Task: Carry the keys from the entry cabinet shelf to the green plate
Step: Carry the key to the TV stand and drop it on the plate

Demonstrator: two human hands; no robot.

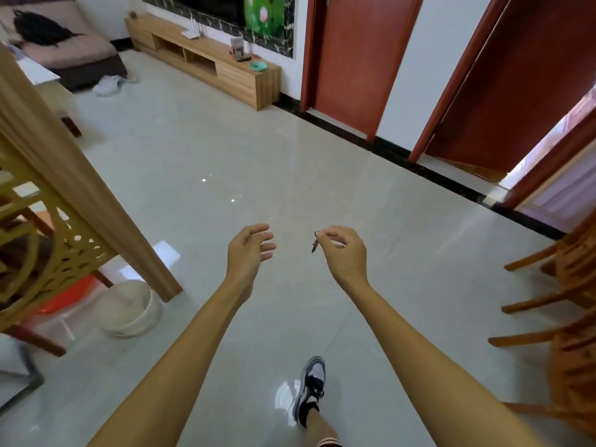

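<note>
- While one grey-and-white shoe is planted on the glossy tile floor at the bottom edge, both bare forearms reach out ahead.
- Right hand: thumb and forefinger pinch the ring of the keys, the other fingers curled in. The keys dangle below the fingertips in mid-air, touching nothing else.
- Left hand: level with the right, near it, fingers loosely bent and holding nothing.
- Off to the left, a slanted wooden post with a carved lattice panel, and a white tub on the floor at its foot.
- On the right edge, wooden chairs.
- Farther along the right wall, red-brown doors.
- At the far wall, a low wooden TV cabinet, with the green plate on top at its right end, well apart from the keys.
- Far left, a sofa with pale slippers on the floor before it.
</note>
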